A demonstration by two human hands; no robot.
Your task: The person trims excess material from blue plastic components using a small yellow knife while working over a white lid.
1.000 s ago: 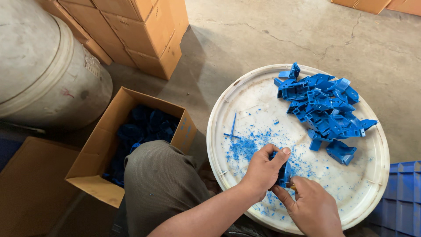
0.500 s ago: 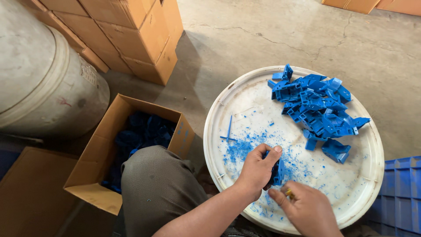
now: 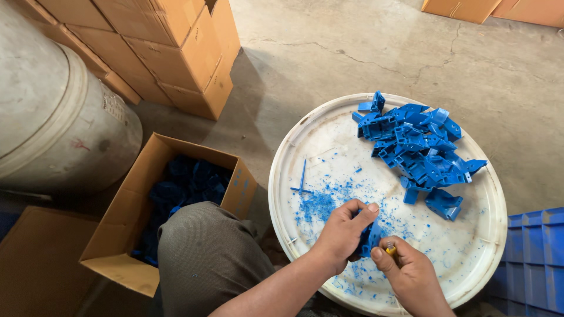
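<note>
My left hand (image 3: 343, 232) grips a blue plastic part (image 3: 371, 236) just above the near side of a round white lid (image 3: 329, 141). My right hand (image 3: 411, 275) is closed on a small tool with a yellow end (image 3: 390, 249), held against that part. A heap of similar blue plastic parts (image 3: 417, 147) lies on the far right of the lid. Blue shavings (image 3: 320, 205) and a thin blue sprue (image 3: 302, 181) lie scattered on the lid's left half.
An open cardboard box (image 3: 126, 205) holding dark blue parts stands left of my knee (image 3: 205, 258). A large grey drum (image 3: 53, 111) and stacked cardboard boxes (image 3: 176, 47) stand at the left and back. A blue crate (image 3: 534, 258) sits at the right edge on concrete floor.
My hands stay at the lid's near edge with the same part. The right hand has shifted slightly and the yellow tool tip now shows. The view has tilted a little.
</note>
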